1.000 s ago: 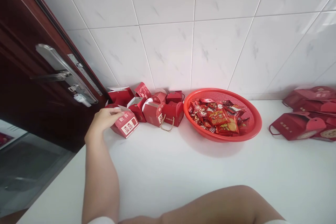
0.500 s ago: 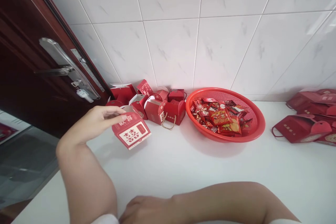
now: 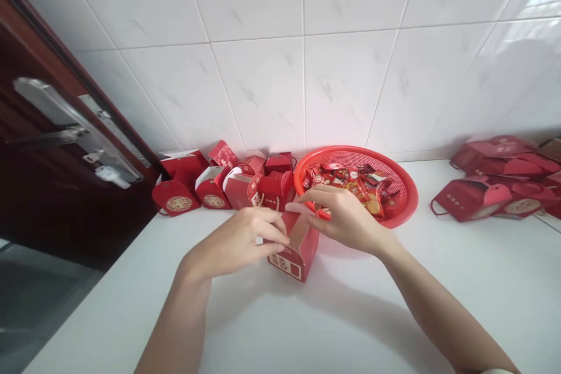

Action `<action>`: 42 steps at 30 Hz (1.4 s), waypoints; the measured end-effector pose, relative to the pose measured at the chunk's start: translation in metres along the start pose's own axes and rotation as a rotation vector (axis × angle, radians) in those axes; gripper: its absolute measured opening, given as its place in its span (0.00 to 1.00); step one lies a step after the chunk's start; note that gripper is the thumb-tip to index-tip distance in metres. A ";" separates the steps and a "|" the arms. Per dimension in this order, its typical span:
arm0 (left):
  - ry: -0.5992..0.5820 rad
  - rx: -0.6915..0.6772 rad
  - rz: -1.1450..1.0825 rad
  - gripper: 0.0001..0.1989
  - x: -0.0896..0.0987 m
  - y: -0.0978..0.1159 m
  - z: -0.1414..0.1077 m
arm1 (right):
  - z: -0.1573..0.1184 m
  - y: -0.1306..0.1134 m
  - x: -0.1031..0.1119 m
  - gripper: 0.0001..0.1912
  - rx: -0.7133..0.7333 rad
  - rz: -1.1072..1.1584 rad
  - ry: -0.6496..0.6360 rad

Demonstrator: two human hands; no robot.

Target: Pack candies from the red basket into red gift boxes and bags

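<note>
A small red gift box (image 3: 309,248) with white and gold lettering stands on the white table in front of me, its top open. My left hand (image 3: 243,239) pinches the box's near flap between thumb and fingers. At the far end, my right hand (image 3: 348,216) has its fingers closed on the pale-lined flap. Just behind my right hand is a red plastic basket (image 3: 407,201) holding many wrapped sweets (image 3: 372,187); the hand partly covers its front rim.
Several open red boxes (image 3: 214,190) line the wall at the left, beside a dark door with a metal handle (image 3: 65,134). More red boxes (image 3: 473,198), with their tops folded over, are grouped at the right. A tiled wall (image 3: 258,82) bounds the table's back.
My left hand has brought the box rightward to the table's middle and set it upright. My right hand has risen from the front edge to the box's far flap. The view has shifted right.
</note>
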State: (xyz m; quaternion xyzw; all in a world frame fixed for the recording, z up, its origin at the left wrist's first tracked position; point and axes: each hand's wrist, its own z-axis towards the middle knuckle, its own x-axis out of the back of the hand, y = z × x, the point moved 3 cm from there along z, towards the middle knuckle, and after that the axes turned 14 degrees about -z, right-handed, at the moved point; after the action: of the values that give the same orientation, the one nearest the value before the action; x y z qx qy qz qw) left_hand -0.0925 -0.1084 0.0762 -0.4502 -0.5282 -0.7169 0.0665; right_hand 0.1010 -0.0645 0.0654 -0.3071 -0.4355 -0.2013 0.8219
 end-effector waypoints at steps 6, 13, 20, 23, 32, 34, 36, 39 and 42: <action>-0.157 -0.064 0.057 0.15 -0.030 0.001 0.015 | -0.010 0.025 -0.018 0.02 -0.129 -0.194 -0.265; -0.236 -0.092 -0.015 0.16 -0.043 0.012 0.017 | -0.013 0.028 -0.013 0.04 -0.069 -0.240 -0.347; -0.236 0.019 -0.043 0.17 -0.042 0.016 0.017 | -0.017 0.025 -0.010 0.10 -0.003 -0.226 -0.428; -0.155 0.049 -0.040 0.18 -0.038 0.011 0.015 | -0.018 0.027 -0.010 0.12 0.029 -0.222 -0.428; -0.002 0.166 0.139 0.16 -0.021 -0.008 0.007 | -0.019 0.020 -0.009 0.10 0.027 -0.290 -0.469; 0.036 0.174 0.177 0.15 -0.016 -0.011 0.005 | -0.020 0.019 -0.009 0.11 0.033 -0.313 -0.472; 0.054 0.188 0.206 0.16 -0.012 -0.014 0.004 | -0.021 0.017 -0.008 0.13 0.045 -0.321 -0.474; 0.050 0.204 0.237 0.18 -0.009 -0.017 0.002 | -0.022 0.013 -0.008 0.14 0.118 -0.294 -0.463; 0.032 0.210 0.264 0.23 -0.008 -0.018 -0.001 | -0.023 0.009 -0.007 0.15 0.193 -0.267 -0.449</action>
State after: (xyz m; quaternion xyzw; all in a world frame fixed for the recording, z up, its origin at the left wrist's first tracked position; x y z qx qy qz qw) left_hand -0.0992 -0.1042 0.0579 -0.4946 -0.5355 -0.6499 0.2151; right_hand 0.1165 -0.0734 0.0464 -0.2042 -0.6607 -0.1924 0.6962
